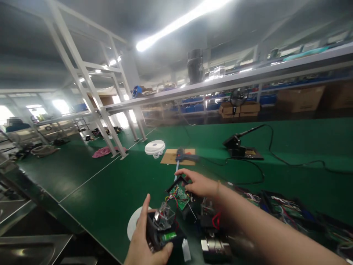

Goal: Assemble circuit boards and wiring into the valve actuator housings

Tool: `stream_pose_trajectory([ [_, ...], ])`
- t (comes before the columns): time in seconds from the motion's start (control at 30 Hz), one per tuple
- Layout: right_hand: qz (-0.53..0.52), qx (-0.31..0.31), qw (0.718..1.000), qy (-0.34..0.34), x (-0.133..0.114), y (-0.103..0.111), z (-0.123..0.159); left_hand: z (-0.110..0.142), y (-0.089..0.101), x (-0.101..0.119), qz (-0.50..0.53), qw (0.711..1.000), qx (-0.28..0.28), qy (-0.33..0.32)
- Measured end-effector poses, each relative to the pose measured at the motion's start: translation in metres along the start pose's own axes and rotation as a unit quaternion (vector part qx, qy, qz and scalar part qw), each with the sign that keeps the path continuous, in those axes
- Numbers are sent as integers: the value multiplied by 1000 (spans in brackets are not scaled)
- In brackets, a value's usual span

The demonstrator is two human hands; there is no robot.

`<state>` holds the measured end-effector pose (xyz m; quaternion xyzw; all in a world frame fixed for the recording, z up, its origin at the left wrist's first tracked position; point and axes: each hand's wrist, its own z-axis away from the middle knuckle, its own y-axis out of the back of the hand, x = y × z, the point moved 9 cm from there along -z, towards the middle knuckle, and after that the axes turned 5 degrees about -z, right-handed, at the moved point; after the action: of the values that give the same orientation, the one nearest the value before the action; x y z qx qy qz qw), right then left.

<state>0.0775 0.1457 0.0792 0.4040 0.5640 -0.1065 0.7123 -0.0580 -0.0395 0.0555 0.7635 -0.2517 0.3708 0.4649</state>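
My left hand is closed around a small black electronic assembly with a clear plastic part and a green piece, low in the view. Red and yellow wires run from it to a green circuit board in a black frame. My right hand reaches across and rests on that board's far edge, fingers curled over it. A white round disc lies on the green bench under my left hand.
A glue gun lies on a cardboard sheet. A white tape roll sits to the left, a soldering stand with cables to the right. More wired assemblies crowd the right. The bench edge drops off at left.
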Motion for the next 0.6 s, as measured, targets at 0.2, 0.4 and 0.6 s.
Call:
stream_pose_trajectory([
  [0.2,113,-47,991,-61,44,-10,-38,-24,-38,-19,-150,987,-33,36],
  [0.4,203,-34,973,-106,67,-9,-44,-65,-65,-9,-252,956,-147,-15],
  [0.6,314,-55,937,-140,70,-10,-40,-108,-58,-16,-284,920,-251,-102],
])
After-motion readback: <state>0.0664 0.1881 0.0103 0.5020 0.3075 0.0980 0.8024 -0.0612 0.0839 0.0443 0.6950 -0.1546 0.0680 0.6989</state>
